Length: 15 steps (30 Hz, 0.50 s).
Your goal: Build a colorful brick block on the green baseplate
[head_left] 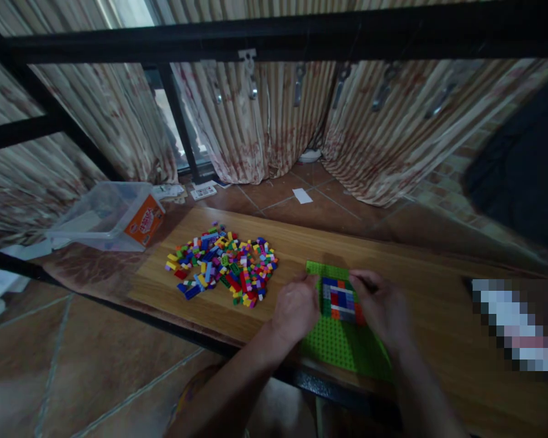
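A green studded baseplate (342, 350) lies on the wooden board, with a block of coloured toy bricks (340, 299) pressed onto its upper part in blue, red, white, orange and grey. My left hand (296, 309) rests at the plate's left side, fingers curled in beside the bricks; what they grip is hidden. At the upper right corner of the brick block, my right hand (383, 307) has thumb and fingers pinched together. Anything between those fingertips is too small to make out. To the left, a pile of loose toy bricks (226, 267) is spread on the board.
The wooden board (292, 243) tops a dark-framed table. Beyond its left end stands a clear plastic bin (95, 228) with an orange label. A blurred-out object (516, 328) lies at the right. Black metal bars (274, 39) cross in front of striped curtains (265, 121).
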### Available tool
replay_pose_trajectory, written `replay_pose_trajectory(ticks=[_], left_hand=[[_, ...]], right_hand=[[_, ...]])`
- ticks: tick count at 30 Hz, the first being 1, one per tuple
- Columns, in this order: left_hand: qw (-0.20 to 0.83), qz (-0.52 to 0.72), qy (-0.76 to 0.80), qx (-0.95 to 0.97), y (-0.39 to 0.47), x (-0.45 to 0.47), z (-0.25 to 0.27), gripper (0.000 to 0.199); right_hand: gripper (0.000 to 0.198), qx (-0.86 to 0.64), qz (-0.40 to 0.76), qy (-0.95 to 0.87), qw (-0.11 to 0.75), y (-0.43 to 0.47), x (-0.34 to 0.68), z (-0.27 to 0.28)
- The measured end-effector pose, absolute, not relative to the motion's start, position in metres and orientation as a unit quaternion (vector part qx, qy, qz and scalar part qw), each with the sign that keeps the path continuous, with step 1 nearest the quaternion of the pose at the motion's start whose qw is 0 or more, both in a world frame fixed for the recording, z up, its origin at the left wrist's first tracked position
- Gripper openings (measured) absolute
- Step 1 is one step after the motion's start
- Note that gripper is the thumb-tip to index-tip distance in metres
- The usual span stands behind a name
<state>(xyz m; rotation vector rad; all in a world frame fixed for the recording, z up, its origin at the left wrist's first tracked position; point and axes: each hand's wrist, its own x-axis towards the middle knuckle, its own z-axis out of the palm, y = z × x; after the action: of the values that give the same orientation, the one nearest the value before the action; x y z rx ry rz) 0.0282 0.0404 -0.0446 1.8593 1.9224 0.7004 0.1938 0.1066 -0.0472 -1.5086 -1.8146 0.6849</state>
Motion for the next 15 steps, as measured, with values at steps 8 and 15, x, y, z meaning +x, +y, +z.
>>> replay_pose_trajectory(ticks=[8, 15], left_hand=[[0.180, 0.269, 0.693, 0.645, 0.038, 0.028, -0.037, 0.034], [0.181, 0.297, 0.694, 0.630, 0.037, 0.025, -0.034, 0.034]], right_hand=[[0.057, -0.523, 0.075, -0.799, 0.289, 0.103, 0.177, -0.060], [0.065, -0.519, 0.006, -0.817, 0.252, 0.105, 0.173, -0.069]])
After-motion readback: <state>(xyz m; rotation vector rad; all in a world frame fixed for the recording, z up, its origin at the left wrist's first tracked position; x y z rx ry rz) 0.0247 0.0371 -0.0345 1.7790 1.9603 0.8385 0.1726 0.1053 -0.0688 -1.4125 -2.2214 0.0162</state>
